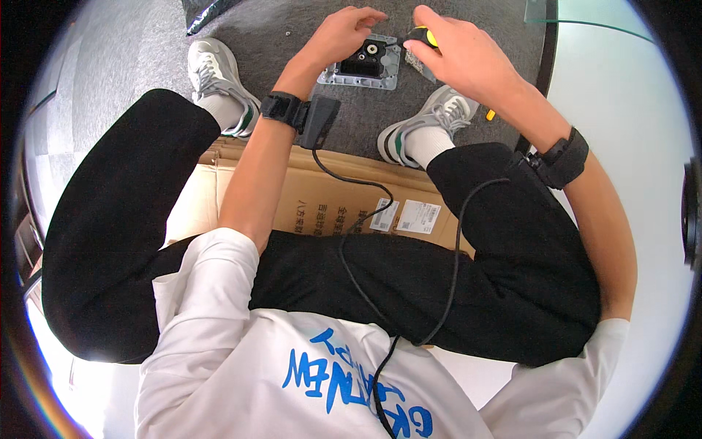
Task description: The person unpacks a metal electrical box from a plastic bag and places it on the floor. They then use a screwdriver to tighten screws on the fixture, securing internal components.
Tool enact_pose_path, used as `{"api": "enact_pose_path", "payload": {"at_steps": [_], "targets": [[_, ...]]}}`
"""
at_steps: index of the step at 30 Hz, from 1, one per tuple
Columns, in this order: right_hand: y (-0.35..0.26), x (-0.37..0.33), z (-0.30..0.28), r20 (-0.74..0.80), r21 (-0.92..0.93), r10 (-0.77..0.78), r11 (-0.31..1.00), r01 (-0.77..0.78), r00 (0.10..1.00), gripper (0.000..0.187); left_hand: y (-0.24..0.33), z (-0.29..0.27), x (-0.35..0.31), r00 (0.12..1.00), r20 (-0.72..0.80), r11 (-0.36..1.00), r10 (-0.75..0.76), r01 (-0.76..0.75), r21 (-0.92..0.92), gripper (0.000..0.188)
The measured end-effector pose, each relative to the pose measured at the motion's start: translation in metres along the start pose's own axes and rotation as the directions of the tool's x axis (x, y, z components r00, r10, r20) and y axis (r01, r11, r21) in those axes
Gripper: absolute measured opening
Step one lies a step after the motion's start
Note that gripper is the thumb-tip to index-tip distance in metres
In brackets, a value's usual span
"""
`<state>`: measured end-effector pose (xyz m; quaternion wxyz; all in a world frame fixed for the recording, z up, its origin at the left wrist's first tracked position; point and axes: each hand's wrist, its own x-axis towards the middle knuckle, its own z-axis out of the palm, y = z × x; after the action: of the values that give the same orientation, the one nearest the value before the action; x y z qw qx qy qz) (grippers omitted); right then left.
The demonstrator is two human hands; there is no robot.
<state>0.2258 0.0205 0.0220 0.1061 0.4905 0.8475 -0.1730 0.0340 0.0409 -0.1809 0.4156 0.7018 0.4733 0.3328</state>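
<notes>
- Grey metal frame (pixel 388 78) with a black centre part (pixel 352 68) lies on the dark carpet (pixel 285 66), ahead of and between the two shoes.
- Right hand (pixel 464 57): its fingers are closed around a yellow-and-black handled tool (pixel 432 36), whose tip points left toward the frame; whether it touches is hard to tell.
- Left hand (pixel 342 36): curled at the frame's far left side; I cannot tell whether its fingers grip anything.
- A pale, speckled item (pixel 417 63) sits just right of the frame, partly hidden by the right hand.
- Left shoe (pixel 213 69) and right shoe (pixel 436 117) flank the work; a small yellow piece (pixel 491 115) lies beside the right one.
- Nearer the body, cardboard (pixel 292 194) lies below the shoes, crossed by a black cable (pixel 353 181).
- Black plastic (pixel 205 13) lies at the upper left.
</notes>
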Motion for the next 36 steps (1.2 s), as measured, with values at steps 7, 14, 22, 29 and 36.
{"api": "enact_pose_path", "payload": {"at_steps": [7,14,22,29,36], "targets": [[0.005,-0.001,0.004,-0.113,0.096,-0.299,0.946,0.310,0.948,0.029,0.054,-0.026,0.018,0.942,0.308,0.843,0.137,0.053,-0.536,0.047],[-0.014,0.002,-0.020,0.059,0.138,0.222,0.964,-0.228,0.973,0.035,0.085,-0.009,0.010,0.954,0.254,0.785,0.157,0.035,-0.619,0.041],[0.008,0.007,-0.008,-0.004,-0.090,-0.312,0.946,0.311,0.950,0.033,0.079,-0.008,0.008,0.959,0.125,0.813,0.255,-0.143,-0.564,0.031],[-0.018,0.005,-0.014,-0.041,-0.057,0.057,0.997,-0.059,0.998,0.045,0.085,-0.003,0.012,0.923,-0.125,0.908,0.364,-0.381,-0.174,0.030],[0.011,0.021,-0.005,-0.067,-0.109,-0.247,0.965,0.239,0.967,0.027,0.092,0.004,0.005,0.940,-0.118,0.901,0.319,-0.339,-0.271,0.041]]}}
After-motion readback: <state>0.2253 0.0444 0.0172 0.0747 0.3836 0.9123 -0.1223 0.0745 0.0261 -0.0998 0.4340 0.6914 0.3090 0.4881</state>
